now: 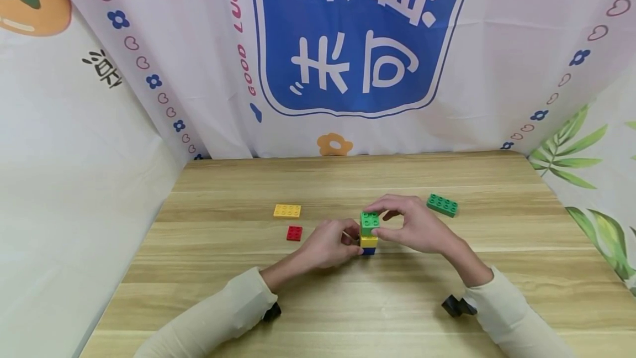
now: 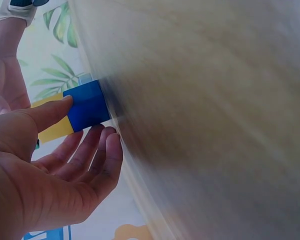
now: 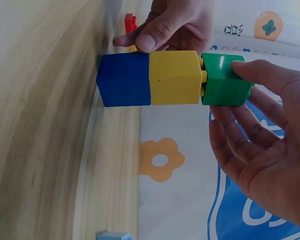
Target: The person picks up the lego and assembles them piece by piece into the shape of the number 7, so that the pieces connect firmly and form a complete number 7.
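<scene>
We see a blue toy block point(image 3: 123, 81) standing on the counter point(image 1: 358, 308), steadied by the left grip point(image 1: 329, 244), with a yellow toy block point(image 3: 175, 77) joined on top. We see the right grip point(image 1: 416, 225) pinching a green toy block point(image 3: 221, 82) above, yellow studs showing in the gap. A yellow eight-stud brick point(image 1: 287, 211) and red brick point(image 1: 294, 233) lie left, a green eight-stud brick point(image 1: 442, 205) right.
</scene>
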### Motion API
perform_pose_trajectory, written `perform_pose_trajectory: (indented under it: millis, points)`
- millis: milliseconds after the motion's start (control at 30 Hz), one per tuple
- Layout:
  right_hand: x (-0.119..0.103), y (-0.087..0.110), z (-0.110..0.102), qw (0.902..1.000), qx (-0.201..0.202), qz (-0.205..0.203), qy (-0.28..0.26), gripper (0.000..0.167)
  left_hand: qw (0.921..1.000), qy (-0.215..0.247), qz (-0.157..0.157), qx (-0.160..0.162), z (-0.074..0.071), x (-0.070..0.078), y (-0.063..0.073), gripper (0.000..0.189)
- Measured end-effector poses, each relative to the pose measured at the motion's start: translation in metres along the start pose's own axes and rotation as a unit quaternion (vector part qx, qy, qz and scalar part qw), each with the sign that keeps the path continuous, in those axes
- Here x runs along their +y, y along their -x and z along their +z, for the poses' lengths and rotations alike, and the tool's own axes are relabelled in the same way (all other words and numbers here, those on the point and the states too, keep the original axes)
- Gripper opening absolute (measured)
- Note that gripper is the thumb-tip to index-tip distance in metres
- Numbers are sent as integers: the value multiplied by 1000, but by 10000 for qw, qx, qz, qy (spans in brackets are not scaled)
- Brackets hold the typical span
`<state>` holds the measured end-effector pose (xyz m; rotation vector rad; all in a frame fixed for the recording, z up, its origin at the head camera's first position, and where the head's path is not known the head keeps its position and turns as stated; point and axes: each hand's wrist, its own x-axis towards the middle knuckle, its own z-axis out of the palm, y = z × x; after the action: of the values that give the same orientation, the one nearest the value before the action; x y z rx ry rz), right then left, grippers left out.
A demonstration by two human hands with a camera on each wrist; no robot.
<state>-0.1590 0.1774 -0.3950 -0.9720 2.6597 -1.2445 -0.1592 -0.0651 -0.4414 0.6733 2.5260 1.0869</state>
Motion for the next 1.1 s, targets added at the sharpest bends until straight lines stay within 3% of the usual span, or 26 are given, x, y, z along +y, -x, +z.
perform_pose_trajectory:
  millis: [767,1100]
  points:
    - [2,3,-2,9999,80,27,81,42,10000,14,-79,4,0,3,-1,25]
    - [3,4,-2,9999,-1,44,90,41,10000,17,52,54,1,0,-1,23]
